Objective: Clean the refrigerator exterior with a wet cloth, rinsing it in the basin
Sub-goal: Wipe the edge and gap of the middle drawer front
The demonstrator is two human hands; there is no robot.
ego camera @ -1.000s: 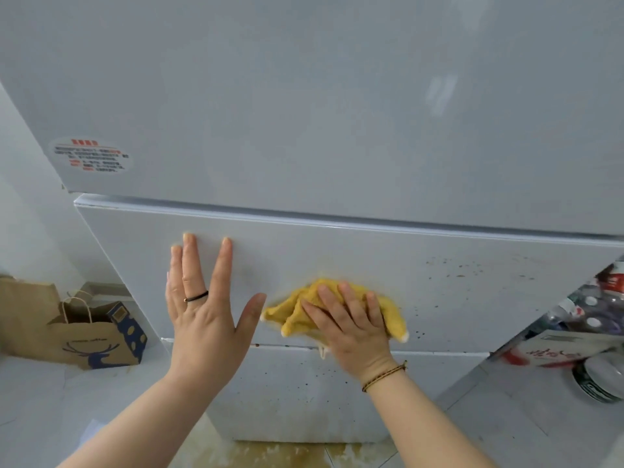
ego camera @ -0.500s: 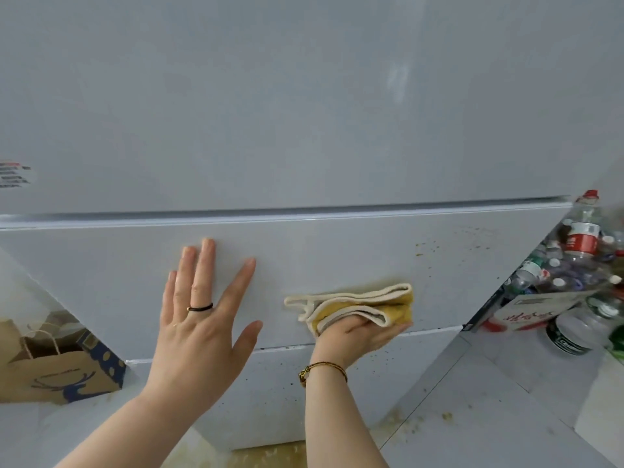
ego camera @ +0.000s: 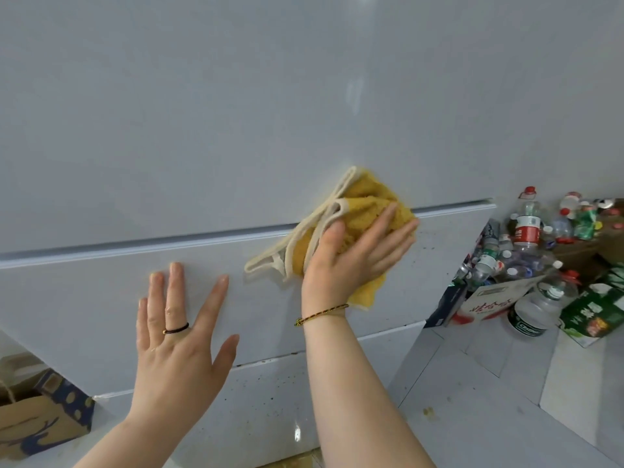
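The white refrigerator [ego camera: 304,96] fills the view, with a large upper door and a middle drawer front [ego camera: 84,298] below a horizontal seam. A yellow cloth [ego camera: 368,204] with cream edging lies flat over that seam, and my right hand [ego camera: 351,255] presses it against the fridge with straight fingers. My left hand [ego camera: 175,336], wet and wearing a dark ring, rests flat with spread fingers on the middle drawer front, left of the cloth. Dark specks dot the drawer fronts at right and below. No basin is in view.
A cardboard box [ego camera: 486,298] with several plastic bottles [ego camera: 523,228] stands on the tiled floor at right, beside a green carton [ego camera: 597,309]. A brown paper bag [ego camera: 37,417] sits at lower left. A yellowish stain marks the floor below the fridge.
My right hand has turned palm-down and pushed the cloth up and to the right, from the middle drawer front onto the seam under the upper door. My left hand stays flat on the drawer.
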